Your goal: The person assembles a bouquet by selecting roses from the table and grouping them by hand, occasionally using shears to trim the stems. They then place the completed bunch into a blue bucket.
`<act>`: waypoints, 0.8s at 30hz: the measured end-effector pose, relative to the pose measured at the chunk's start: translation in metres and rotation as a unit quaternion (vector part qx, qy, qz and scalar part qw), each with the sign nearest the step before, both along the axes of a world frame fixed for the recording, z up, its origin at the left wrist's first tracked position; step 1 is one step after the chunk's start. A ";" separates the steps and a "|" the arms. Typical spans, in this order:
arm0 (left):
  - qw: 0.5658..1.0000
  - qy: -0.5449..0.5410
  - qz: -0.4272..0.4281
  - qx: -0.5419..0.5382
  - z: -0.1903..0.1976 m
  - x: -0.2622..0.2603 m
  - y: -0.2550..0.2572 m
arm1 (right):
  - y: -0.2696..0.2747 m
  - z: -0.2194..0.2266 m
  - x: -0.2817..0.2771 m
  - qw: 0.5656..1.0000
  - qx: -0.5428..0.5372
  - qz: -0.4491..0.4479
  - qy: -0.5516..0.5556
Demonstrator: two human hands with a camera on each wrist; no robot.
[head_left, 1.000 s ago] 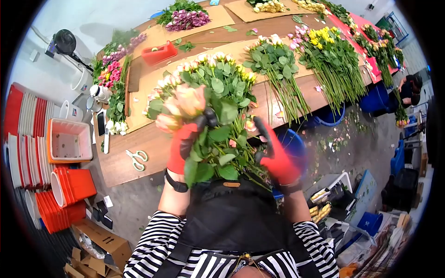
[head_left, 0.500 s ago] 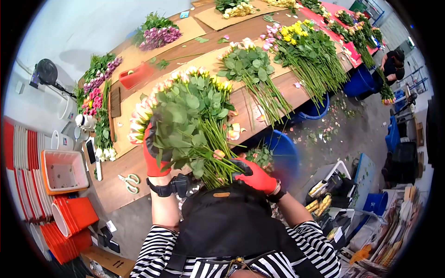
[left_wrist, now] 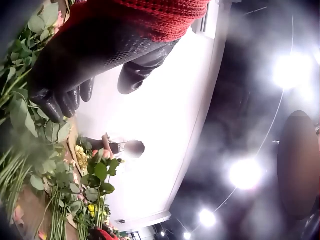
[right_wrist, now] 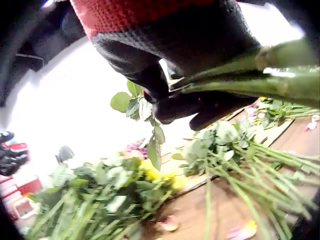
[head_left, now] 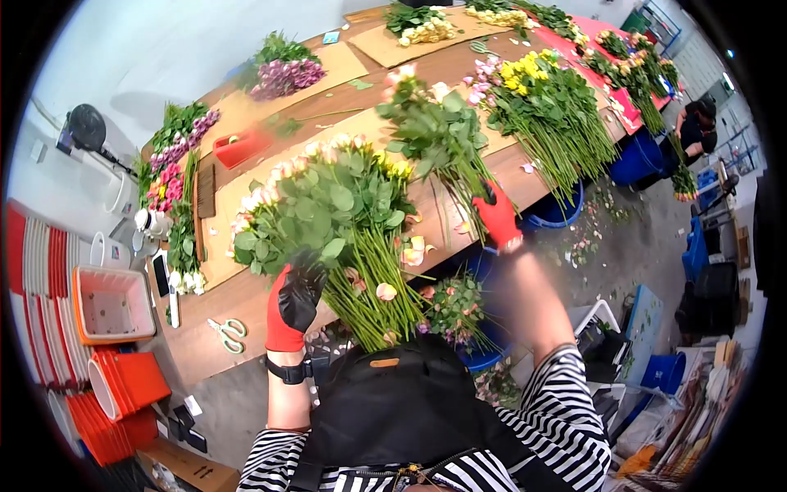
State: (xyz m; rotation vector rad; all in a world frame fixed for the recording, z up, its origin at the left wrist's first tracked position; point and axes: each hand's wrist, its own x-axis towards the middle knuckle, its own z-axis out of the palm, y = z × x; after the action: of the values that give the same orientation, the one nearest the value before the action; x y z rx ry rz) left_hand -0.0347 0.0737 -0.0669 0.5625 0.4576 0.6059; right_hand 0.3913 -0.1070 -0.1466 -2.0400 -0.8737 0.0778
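A large bunch of pink and cream roses (head_left: 328,193) lies at the table's near edge, stems toward the black apron. My left hand (head_left: 293,303), in a red and black glove, is beside its lower leaves; the left wrist view shows the hand (left_wrist: 95,55) with its fingers loosely bent and thumb apart, holding nothing. My right hand (head_left: 495,215) grips stems of pale pink roses (head_left: 434,123), blurred and tilted, at the middle of the table. Up close in the right wrist view, thick green stems (right_wrist: 285,75) pass into the fingers of the hand (right_wrist: 185,60).
Yellow and pink flowers (head_left: 553,115) lie right of the middle. Green-handled scissors (head_left: 228,334) rest at the near left, and a red holder (head_left: 238,149) stands farther back. Blue buckets (head_left: 557,205) are below the edge. Another person (head_left: 697,127) is at the far right.
My left hand has come away from the rose heads, down to the bunch's lower left. My right hand has left the big bunch's stem ends, moved up and right, and taken hold of other stems.
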 end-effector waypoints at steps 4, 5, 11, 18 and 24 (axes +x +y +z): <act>0.999 -0.015 0.045 -0.025 -0.010 -0.024 -0.003 | 0.043 0.015 0.029 0.958 -0.067 -0.084 -0.266; 0.997 -0.007 0.068 -0.023 -0.012 -0.031 -0.006 | 0.052 0.026 0.015 0.963 -0.059 -0.073 -0.251; 0.893 0.266 0.175 0.318 -0.043 -0.060 -0.022 | 0.086 0.037 -0.146 0.969 0.023 0.191 -0.153; 0.960 0.143 0.237 0.040 -0.056 -0.060 -0.030 | 0.099 0.011 -0.286 0.898 -0.189 0.321 -0.234; 0.952 0.201 0.221 0.067 -0.028 -0.049 -0.032 | 0.094 -0.010 -0.270 0.972 0.006 0.232 0.031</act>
State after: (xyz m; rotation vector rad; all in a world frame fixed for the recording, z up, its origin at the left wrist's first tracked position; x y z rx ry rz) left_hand -0.0834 0.0421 -0.0951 0.7242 0.9476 0.9621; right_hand 0.1217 -0.0125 -0.1567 -1.7745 -1.2902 0.3890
